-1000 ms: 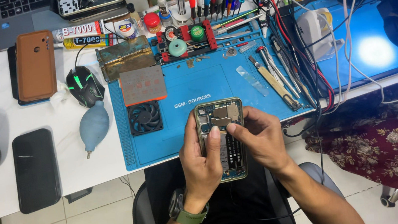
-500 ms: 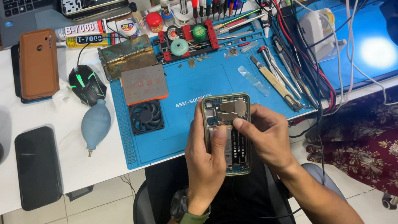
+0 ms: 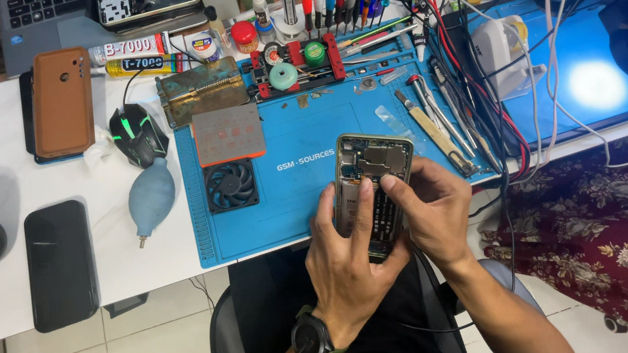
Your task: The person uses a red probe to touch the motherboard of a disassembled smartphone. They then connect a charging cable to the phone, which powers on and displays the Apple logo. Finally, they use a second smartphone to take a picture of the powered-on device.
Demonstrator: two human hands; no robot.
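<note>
An opened smartphone (image 3: 370, 168) with its back off and its circuit boards showing is held over the front edge of the blue work mat (image 3: 295, 183). My left hand (image 3: 344, 257) cradles it from below, with the thumb pressed on its middle. My right hand (image 3: 434, 210) grips its right side, with the fingertips on the inner parts near the centre. A dark watch is on my left wrist.
On the mat lie a small black fan (image 3: 231, 185), a grey stencil plate (image 3: 227, 134), a red clamp fixture (image 3: 299, 65) and tweezers (image 3: 434, 118). To the left are a blue air blower (image 3: 151, 198), a mouse (image 3: 138, 133), a black phone (image 3: 60, 263) and a brown phone (image 3: 62, 102). Cables hang at right.
Both hands and the phone have stayed over the mat's front edge. The fingers have shifted slightly on the phone's inner parts.
</note>
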